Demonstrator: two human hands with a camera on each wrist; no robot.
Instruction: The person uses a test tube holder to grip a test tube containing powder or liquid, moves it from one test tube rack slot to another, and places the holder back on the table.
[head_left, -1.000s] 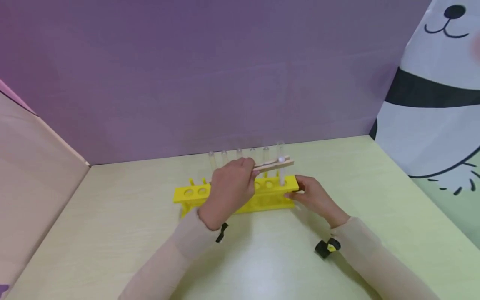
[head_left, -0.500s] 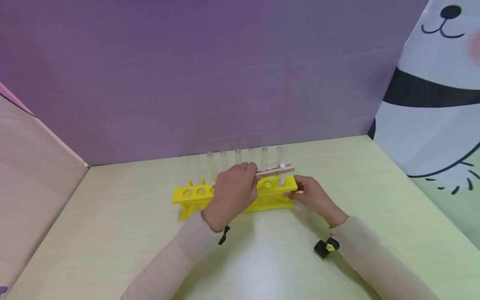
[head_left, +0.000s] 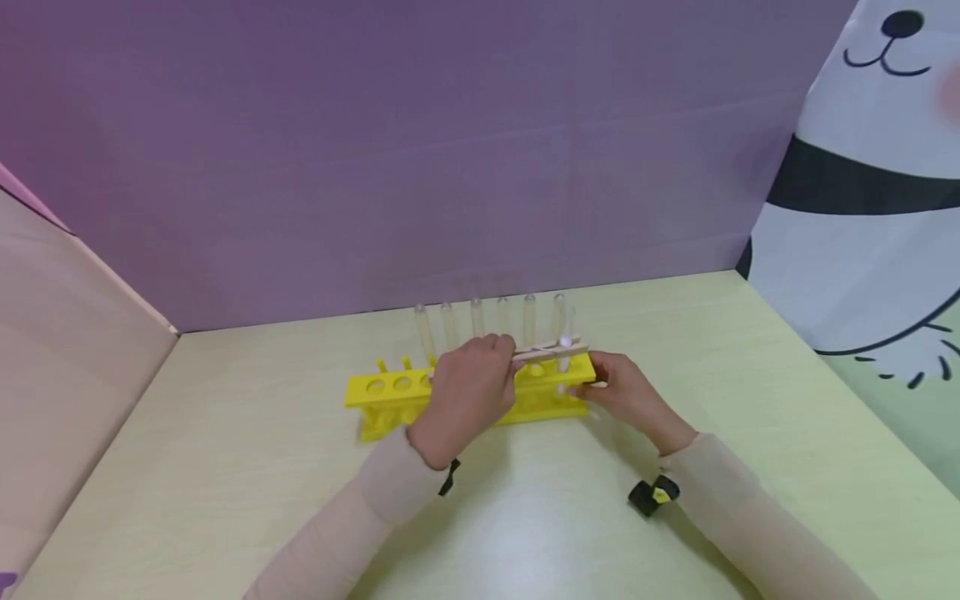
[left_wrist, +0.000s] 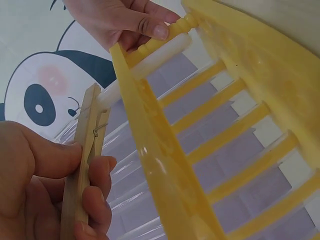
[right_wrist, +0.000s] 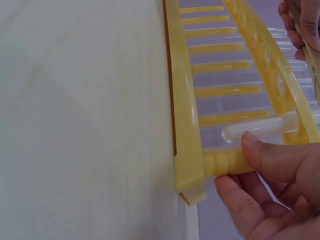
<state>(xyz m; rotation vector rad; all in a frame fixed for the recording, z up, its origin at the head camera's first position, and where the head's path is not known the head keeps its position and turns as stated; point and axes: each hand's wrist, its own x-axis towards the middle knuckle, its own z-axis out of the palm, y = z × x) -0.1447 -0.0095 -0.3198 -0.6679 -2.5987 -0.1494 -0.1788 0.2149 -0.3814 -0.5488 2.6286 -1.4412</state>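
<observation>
My left hand grips a wooden clamp, its fingers curled round the handles in the left wrist view. The clamp's jaws are closed on a test tube with white contents, which passes through the end hole of the yellow rack. In the right wrist view the tube's rounded bottom is above the rack's base, not touching it. My right hand pinches the rack's right end post between thumb and fingers, the thumb tip close to the tube.
Several clear test tubes stand upside down along the back of the rack, on its pegs. A purple wall rises behind the pale table; a panda picture is at the right.
The left hand, with the clamp and tube, has moved down, and the tube sits lower through the rack's end hole. The right hand keeps its hold on the rack.
</observation>
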